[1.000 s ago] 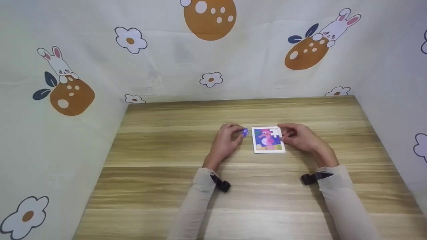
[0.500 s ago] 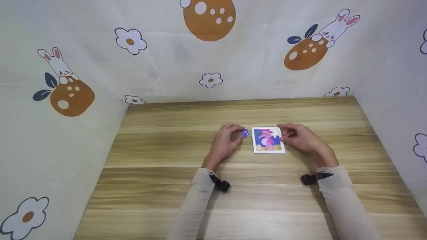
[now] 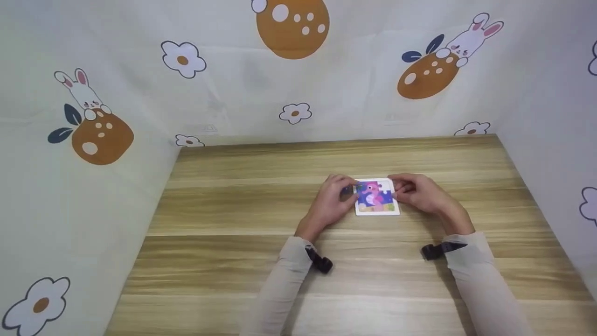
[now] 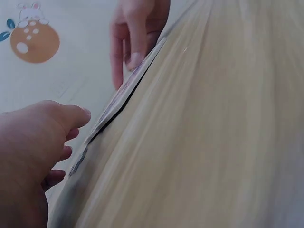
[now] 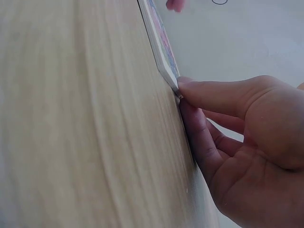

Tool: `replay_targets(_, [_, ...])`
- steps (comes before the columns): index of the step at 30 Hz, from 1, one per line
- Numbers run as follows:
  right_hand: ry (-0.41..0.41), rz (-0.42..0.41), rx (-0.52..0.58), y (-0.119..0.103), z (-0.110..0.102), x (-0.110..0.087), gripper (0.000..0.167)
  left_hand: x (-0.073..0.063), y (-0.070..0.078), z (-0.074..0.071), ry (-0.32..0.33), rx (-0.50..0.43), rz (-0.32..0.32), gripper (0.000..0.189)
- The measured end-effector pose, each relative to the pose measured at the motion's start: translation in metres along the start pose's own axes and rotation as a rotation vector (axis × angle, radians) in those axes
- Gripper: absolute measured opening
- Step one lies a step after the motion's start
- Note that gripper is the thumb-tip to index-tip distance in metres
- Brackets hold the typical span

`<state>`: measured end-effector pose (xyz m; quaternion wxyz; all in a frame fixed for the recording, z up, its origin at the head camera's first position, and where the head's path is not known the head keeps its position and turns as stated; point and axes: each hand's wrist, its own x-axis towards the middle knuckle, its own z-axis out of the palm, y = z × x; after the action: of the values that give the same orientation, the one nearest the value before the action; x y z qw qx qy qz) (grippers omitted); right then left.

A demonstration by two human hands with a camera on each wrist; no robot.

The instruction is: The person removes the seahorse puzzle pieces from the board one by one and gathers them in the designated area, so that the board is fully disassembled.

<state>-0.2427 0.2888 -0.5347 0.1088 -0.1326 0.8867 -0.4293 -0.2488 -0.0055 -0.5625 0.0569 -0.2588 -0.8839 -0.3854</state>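
Note:
A square jigsaw puzzle (image 3: 378,213) in a white frame lies flat on the table, showing a pink seahorse on blue. A white bare patch shows at its upper right corner. My right hand (image 3: 422,192) pinches the frame's right edge between thumb and fingers, plain in the right wrist view. My left hand (image 3: 330,201) is at the frame's left edge, fingers loosely bent, and the left wrist view shows nothing gripped in it. Beneath that hand, a purple-blue puzzle piece (image 3: 346,190) is partly hidden beside the frame. In the left wrist view the puzzle (image 4: 116,105) appears edge-on.
The wood-grain table (image 3: 224,261) reaches back to a pale wall (image 3: 242,93) printed with rabbits, oranges and flowers. Similar cloth stands on the left and right sides. A small black camera (image 3: 322,263) is strapped on the left wrist, another (image 3: 433,252) on the right.
My left hand has moved right, from the loose piece to the puzzle's left edge, and now mostly covers the piece. The right hand has kept its hold on the right edge.

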Motion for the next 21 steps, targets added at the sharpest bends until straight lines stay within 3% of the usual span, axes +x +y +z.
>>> replay_targets(5, [-0.014,0.031,-0.003,-0.001,0.001,0.0,0.056,0.008,0.011,0.014,-0.023,0.024,0.012,0.03])
replay_targets(10, [-0.018,0.043,-0.003,-0.001,-0.001,-0.001,0.057,0.015,0.017,0.022,-0.022,0.048,-0.034,0.032])
replay_targets(17, [-0.011,0.042,-0.009,0.0,0.0,0.0,0.057,0.023,0.022,0.023,-0.038,0.116,-0.095,0.034])
replay_targets(21, [-0.003,0.039,-0.013,0.002,-0.001,0.001,0.056,0.025,0.025,0.022,-0.041,0.146,-0.079,0.034])
